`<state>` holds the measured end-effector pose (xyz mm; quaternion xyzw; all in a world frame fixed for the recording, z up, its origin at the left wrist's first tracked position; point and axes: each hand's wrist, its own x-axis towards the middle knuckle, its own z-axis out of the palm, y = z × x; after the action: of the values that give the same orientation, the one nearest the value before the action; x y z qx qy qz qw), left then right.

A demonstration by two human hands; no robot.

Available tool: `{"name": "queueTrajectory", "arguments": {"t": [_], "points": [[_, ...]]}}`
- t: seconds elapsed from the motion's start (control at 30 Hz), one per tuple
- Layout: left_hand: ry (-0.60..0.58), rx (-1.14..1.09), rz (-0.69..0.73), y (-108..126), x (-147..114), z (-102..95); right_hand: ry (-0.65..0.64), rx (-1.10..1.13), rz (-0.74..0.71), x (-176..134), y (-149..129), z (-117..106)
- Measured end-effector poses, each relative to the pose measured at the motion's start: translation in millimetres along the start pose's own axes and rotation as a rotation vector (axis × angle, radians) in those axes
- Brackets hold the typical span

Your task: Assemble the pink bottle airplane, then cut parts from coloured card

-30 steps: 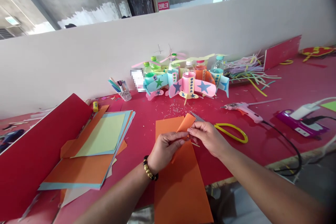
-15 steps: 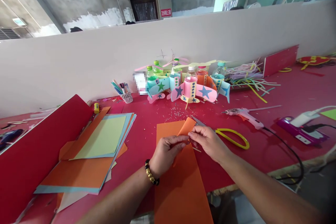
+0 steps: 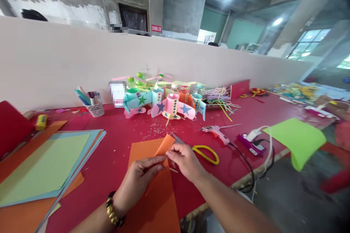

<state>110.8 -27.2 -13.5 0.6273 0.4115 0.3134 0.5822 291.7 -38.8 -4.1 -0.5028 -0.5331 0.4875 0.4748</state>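
Between both hands is a folded strip of orange paper (image 3: 165,145), tilted up to the right. My left hand (image 3: 139,174), with a beaded bracelet at the wrist, pinches its lower part between thumb and fingers. The fingertips of my right hand (image 3: 183,160) are closed on its right edge. Beneath the hands lies a larger orange sheet (image 3: 161,204) on the red table (image 3: 115,160). Just past my right hand rest yellow-handled scissors (image 3: 206,154), their blades partly hidden behind the hand and the strip.
Bottle airplanes with paper wings (image 3: 172,107) stand at the back. A pen cup (image 3: 95,109) is left of them, and stacked coloured paper (image 3: 54,164) lies at left. To the right are a glue gun (image 3: 217,133), a purple power strip (image 3: 251,143) with cables, and a green sheet (image 3: 296,136) overhanging the edge.
The camera view has turned to the right, so the table's contents appear further left and more of the right side shows. Both hands keep their hold on the folded orange strip.
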Motion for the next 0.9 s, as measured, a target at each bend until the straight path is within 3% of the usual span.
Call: {"name": "queueTrajectory", "arguments": {"t": [0.3, 0.47, 0.63, 0.77, 0.9], "points": [[0.039, 0.032, 0.012, 0.4, 3.2, -5.7, 0.115, -0.001, -0.067, 6.6, -0.3, -14.5], [-0.064, -0.046, -0.06, 1.5, 8.3, -6.1, 0.166, 0.033, -0.082, 8.1, 2.0, -29.2], [-0.164, -0.139, -0.1, 2.9, 8.5, -7.6, 0.129, 0.047, -0.087, 6.9, 4.7, -34.1], [-0.259, -0.109, -0.017, 10.7, 7.5, -11.6, 0.081, 0.039, -0.078, 5.0, 2.9, -34.5], [-0.212, -0.052, -0.018, 22.6, 10.0, -12.7, -0.026, -0.01, -0.04, 2.8, 1.1, -32.7]]}}
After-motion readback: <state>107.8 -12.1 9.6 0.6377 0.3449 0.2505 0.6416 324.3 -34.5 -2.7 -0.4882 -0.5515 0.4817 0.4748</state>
